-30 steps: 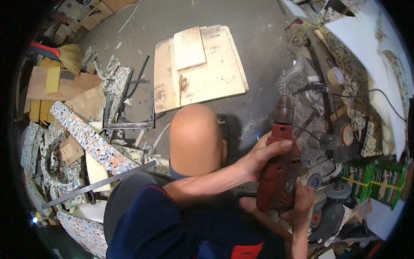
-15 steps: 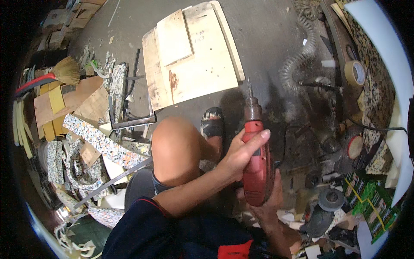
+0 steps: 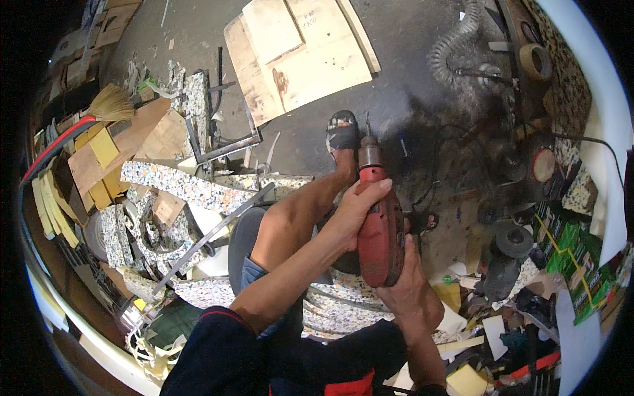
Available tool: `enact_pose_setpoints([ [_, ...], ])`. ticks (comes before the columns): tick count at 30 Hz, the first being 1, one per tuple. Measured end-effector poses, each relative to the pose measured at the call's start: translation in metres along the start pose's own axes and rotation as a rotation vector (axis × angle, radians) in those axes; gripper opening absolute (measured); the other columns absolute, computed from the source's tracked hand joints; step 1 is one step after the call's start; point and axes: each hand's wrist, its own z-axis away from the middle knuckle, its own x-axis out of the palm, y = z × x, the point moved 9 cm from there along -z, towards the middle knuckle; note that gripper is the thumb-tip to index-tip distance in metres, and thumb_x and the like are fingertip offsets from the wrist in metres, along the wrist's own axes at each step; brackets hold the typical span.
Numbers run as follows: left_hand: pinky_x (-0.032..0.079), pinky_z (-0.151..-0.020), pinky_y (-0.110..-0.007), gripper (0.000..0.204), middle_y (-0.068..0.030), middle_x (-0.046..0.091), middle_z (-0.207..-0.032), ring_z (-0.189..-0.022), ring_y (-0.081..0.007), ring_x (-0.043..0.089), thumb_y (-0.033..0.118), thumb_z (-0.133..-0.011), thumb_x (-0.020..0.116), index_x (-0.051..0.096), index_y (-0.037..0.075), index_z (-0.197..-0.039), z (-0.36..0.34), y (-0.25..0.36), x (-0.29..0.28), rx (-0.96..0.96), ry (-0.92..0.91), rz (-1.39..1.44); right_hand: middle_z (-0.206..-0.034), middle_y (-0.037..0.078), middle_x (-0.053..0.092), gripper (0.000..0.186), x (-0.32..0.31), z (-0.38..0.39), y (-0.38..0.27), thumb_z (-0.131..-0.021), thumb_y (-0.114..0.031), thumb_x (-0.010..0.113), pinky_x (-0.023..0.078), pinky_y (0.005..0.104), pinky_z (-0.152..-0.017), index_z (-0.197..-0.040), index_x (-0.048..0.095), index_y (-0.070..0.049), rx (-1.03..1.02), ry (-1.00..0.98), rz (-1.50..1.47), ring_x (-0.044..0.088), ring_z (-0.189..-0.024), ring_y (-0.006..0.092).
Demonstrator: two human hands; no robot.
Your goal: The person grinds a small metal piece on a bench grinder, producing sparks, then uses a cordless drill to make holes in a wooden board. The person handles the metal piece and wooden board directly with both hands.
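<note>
A red power drill (image 3: 380, 247) with a metal chuck (image 3: 371, 155) and a bit in it points away from me, above the floor by my sandalled foot. Across the front of its body my left hand (image 3: 351, 214) is closed, the thumb lying on top. My right hand (image 3: 411, 290) grips it from the rear right side; its fingers are partly hidden beneath the tool. Beyond the bit lie flat wooden boards (image 3: 323, 63), with a smaller board (image 3: 272, 33) on top.
Speckled foam strips (image 3: 185, 185), a metal bar (image 3: 214, 237) and a broom (image 3: 112, 104) lie at left. At right are a coiled clear hose (image 3: 446, 53), a tape roll (image 3: 535, 61), a black cable (image 3: 588, 139), a dark tool (image 3: 502, 270) and green packaging (image 3: 568, 257).
My view has shifted, so the boards sit higher in the picture. My knee has swung left and more foam strips show below the drill. Both hands keep their hold on the drill.
</note>
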Motion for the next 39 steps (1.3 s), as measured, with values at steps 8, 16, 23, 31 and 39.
enact_pose_setpoints([
  [8,0.053,-0.069,-0.029,0.033,-0.0008,0.057,-0.088,-0.076,-0.0115,0.059,0.03,-0.091,0.073,0.053,0.01,-0.106,0.012,0.039,-0.071,0.073,0.034,0.055,-0.129,0.029,0.055,0.11,0.062,-0.016,-0.032,-0.066,-0.026,0.091,0.053,0.0448,-0.09,-0.149,0.026,0.005,0.086,-0.214,-0.063,0.062,-0.112,0.0437],
  [16,0.054,-0.067,-0.03,0.036,-0.0041,0.064,-0.093,-0.078,-0.0132,0.063,0.031,-0.09,0.072,0.055,0.007,-0.112,-0.047,0.079,-0.16,0.118,0.107,-0.014,-0.141,0.028,0.049,0.105,0.151,-0.076,-0.029,-0.067,-0.016,0.089,0.05,0.045,-0.098,-0.151,0.028,0.001,0.118,-0.486,-0.061,0.058,-0.122,0.0385],
  [23,0.055,-0.071,-0.037,0.041,-0.0069,0.065,-0.097,-0.083,-0.0199,0.065,0.038,-0.088,0.072,0.058,0.008,-0.113,-0.047,0.103,-0.228,0.062,0.3,0.13,-0.131,0.018,0.061,0.074,0.225,-0.198,0.105,-0.088,-0.023,0.074,0.054,0.0367,-0.09,-0.149,0.039,0.0,0.607,-0.458,-0.663,0.064,-0.111,0.0255],
  [31,0.057,-0.069,-0.035,0.052,-0.0114,0.065,-0.1,-0.082,-0.0185,0.065,0.044,-0.084,0.074,0.055,0.005,-0.112,-0.049,0.102,-0.227,0.093,0.36,0.035,-0.119,0.021,0.064,0.067,0.257,-0.391,0.205,-0.092,-0.031,0.071,0.058,0.0411,-0.083,-0.139,0.044,0.008,0.661,0.215,-0.981,0.065,-0.108,0.0269],
  [39,0.054,-0.086,-0.046,0.062,-0.0159,0.065,-0.102,-0.089,-0.0295,0.066,0.053,-0.085,0.065,0.056,0.003,-0.121,-0.028,0.088,-0.225,0.135,0.502,-0.012,-0.059,0.012,0.061,0.029,0.169,-0.425,0.104,-0.08,-0.022,0.072,0.042,0.0383,-0.049,-0.078,0.069,0.007,0.246,0.125,-0.507,0.056,-0.051,0.0201],
])
